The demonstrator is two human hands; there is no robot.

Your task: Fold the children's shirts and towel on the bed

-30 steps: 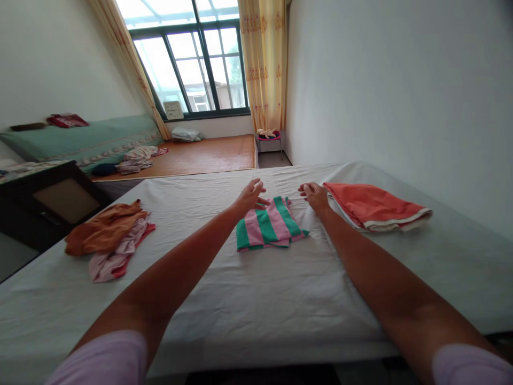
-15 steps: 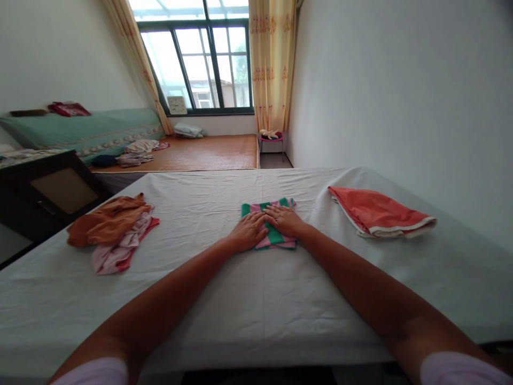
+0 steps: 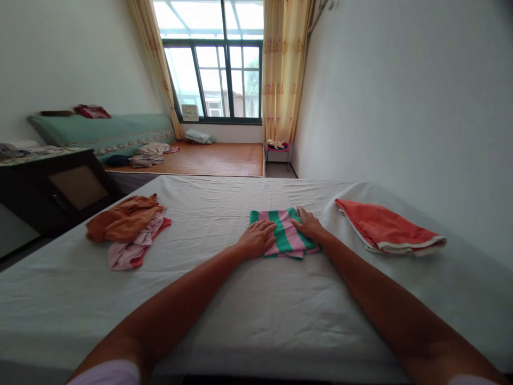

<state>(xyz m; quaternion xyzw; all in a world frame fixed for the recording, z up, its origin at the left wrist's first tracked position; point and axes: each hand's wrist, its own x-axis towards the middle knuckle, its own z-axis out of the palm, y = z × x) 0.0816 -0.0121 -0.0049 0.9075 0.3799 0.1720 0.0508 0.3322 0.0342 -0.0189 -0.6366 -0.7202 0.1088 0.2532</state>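
A folded green-and-pink striped garment [image 3: 286, 231] lies flat on the white sheet [image 3: 208, 214] in front of me. My left hand [image 3: 257, 239] rests on its left side, fingers stretched out and palm down. On its right side lies my right hand [image 3: 308, 223], also flat with the fingers extended. Neither hand grasps the cloth. Further right is a folded red-orange cloth piece [image 3: 388, 224] with a white edge. To the left sits a loose heap of clothes, a brown garment [image 3: 124, 219] over a pink one [image 3: 130, 248].
Behind the sheet stands a bed with a brown mat [image 3: 224, 158], clothes and a green-covered bolster [image 3: 108, 128]. A dark cabinet [image 3: 60, 187] is at the left. A white wall [image 3: 401, 107] runs along the right, and a small stool [image 3: 277, 147] stands by the curtain.
My right hand has slid right across the striped garment, away from my left hand, uncovering its middle. The whole view has shifted slightly.
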